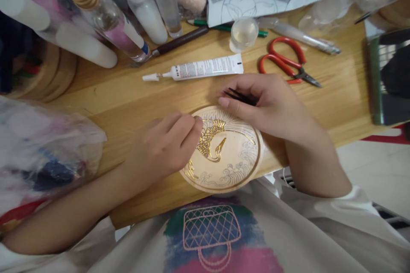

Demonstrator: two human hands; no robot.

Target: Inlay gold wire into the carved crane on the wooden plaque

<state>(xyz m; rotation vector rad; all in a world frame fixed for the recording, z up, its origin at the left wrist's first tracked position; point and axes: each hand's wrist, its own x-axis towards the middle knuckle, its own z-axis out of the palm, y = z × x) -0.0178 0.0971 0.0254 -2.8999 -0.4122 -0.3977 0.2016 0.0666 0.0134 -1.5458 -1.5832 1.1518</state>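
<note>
A round wooden plaque [229,153] lies near the table's front edge, with a gold-outlined crane and pencil-drawn waves on it. My left hand [171,143] rests at the plaque's left side, its fingers bent and closed over the gold wing; whatever is between the fingertips is hidden. At the plaque's upper right, my right hand [262,102] is closed around black tweezers [238,95], whose tips point left above the rim. Just beyond the hands lies a white glue tube [206,67] with a pointed nozzle and a white cap [150,77] at its tip.
Red-handled scissors [288,62] lie behind my right hand. A small clear cup [244,34], pens and paper sketches [250,4] are at the back. Bottles [105,17] crowd the back left, a plastic bag [48,149] the left. A dark green-edged object [389,76] is at right.
</note>
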